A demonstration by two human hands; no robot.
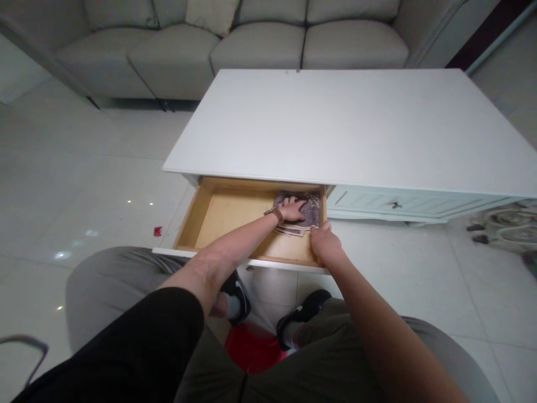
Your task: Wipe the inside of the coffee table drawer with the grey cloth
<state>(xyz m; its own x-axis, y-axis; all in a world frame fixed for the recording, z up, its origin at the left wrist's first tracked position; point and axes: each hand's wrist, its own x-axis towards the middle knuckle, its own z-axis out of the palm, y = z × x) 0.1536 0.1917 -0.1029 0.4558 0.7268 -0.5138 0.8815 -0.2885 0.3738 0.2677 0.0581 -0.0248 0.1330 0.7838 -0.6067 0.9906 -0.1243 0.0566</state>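
A wooden drawer (235, 210) is pulled out of the white coffee table (335, 129). In its right end lies a stack of dark grey patterned cloth mats (311, 211) with pale edges. My left hand (292, 210), with a brown watch strap at the wrist, lies flat on the stack, fingers spread. At the drawer's right side, near the front corner, my right hand (326, 244) is closed over the side wall beside the mats. Its fingers are partly hidden, and whether it also touches a mat edge is unclear.
A grey sofa (260, 53) stands behind the table. Right of the open drawer is a closed one with a small knob (395, 205). My knees and shoes are close below the drawer front, around a red object (254, 347). A red scrap (157, 231) lies on the tiles.
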